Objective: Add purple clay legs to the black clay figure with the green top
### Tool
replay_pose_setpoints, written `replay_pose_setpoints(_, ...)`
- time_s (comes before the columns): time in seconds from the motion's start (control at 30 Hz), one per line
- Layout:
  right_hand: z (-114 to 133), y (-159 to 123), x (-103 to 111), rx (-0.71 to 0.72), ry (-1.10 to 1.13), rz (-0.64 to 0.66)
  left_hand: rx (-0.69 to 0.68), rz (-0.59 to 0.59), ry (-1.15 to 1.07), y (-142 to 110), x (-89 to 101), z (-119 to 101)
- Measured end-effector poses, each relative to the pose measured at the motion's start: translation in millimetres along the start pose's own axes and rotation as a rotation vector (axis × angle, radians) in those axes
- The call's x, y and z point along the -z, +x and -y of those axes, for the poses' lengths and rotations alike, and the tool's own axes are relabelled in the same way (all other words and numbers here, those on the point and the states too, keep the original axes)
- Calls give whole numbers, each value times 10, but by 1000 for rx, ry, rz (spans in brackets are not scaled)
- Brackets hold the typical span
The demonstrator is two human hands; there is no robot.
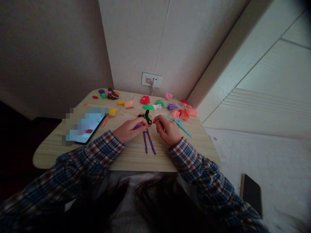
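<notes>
My left hand [131,129] is closed at the middle of the small table, with purple clay showing between thumb and fingers. Two thin purple clay strips [151,142] run from its fingertips toward the table's front edge. To the right, my right hand [168,130] is curled, thumb and index finger brought together; anything between them is too small to make out. Just beyond both hands is a dark clay piece [149,120] with an orange rim, partly hidden by the left fingers. A green clay top [147,106] on a black stem rises from it.
A tablet [88,126] lies at the left. Bagged clay in several colours, including a red lump [145,100], lines the table's back. Turquoise strips [183,127] lie right of my right hand. Behind is a wall socket [152,80]; a dark phone-like object [252,194] rests on white bedding.
</notes>
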State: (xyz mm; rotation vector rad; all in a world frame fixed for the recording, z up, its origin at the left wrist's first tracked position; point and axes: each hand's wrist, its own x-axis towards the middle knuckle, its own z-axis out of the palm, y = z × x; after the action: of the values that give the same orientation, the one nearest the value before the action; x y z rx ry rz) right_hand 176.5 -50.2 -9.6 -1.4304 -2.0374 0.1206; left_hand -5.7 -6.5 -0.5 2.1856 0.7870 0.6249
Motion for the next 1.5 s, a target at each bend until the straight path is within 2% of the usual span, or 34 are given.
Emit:
replay_pose_setpoints(0.23,-14,2,-11,6,-22,9,11,58,-43,-5,-6,-3)
replay_pose_setpoints(0.4,-21,5,-18,22,-53,1,-12,41,64,6,16,1)
replay_pose_setpoints(0.57,-9,8,-12,23,-56,11,-36,39,42,16,19,33)
replay_pose_setpoints(0.7,-9,8,-10,10,-55,18,-19,19,111,12,5,42)
replay_pose_setpoints(0.93,-6,12,-10,7,-38,22,-16,101,195,11,-6,80)
replay_pose_setpoints(1.5,-5,11,-2,-5,-84,53,15,80,201,28,-1,84)
